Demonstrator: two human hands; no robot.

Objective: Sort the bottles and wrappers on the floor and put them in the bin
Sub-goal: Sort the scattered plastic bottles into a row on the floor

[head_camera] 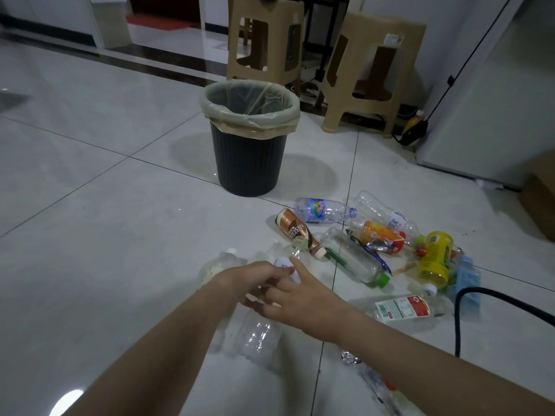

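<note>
A black ribbed bin (250, 163) with a pale liner stands on the tiled floor. To its right and in front of it lie several bottles: a clear one with a colourful label (321, 210), a brown coffee bottle (295, 231), a large clear one with a green cap (351, 256), an orange one (381, 235) and a yellow one (434, 259). A shiny wrapper (371, 246) lies among them. My left hand (243, 280) and my right hand (303, 301) meet above a clear bottle (258, 328). Both have relaxed fingers; my right index finger reaches a white-labelled bottle (283, 262).
Two beige plastic stools (264, 55) (372, 73) stand behind the bin. A white appliance (495, 100) and a cardboard box (540, 199) are at the right. A black cable (468, 292) loops over the floor near a blue bottle (464, 277). A red-labelled bottle (402, 309) lies by my right wrist.
</note>
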